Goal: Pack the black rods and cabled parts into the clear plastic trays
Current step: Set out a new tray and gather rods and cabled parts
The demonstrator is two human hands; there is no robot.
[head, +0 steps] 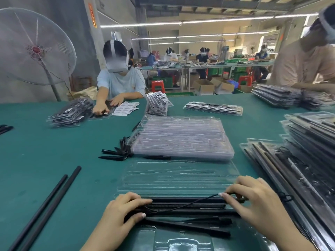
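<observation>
Green cloth covers the table (pixel 54 160), and I place everything by the open tray (pixel 181 180) in front of me. Beyond it, on its far side, a tall stack of empty trays (pixel 181 136) waits, so by my reckoning plenty of packing is left. To the right of the open tray, filled trays (pixel 299 160) lie piled and overlapping, dark with rods and cable, which I read as the finished share. Left of the open tray, well apart from it, two loose rods (pixel 52 198) lie on the cloth, and near the stack's left corner sits a small heap of short black pieces (pixel 117 153), none of them packed. In the open tray's near half, black rods (pixel 188 205) lie side by side along its length, while its far half shows bare clear plastic. A thin cable (pixel 190 202) runs slantwise over those rods. My left hand (pixel 125 211) presses the rods' left ends down, fingers curled over them. My right hand (pixel 253 200) pinches the cable's right end at the fingertips. I judge this tray about half filled, with the cable not yet seated.
</observation>
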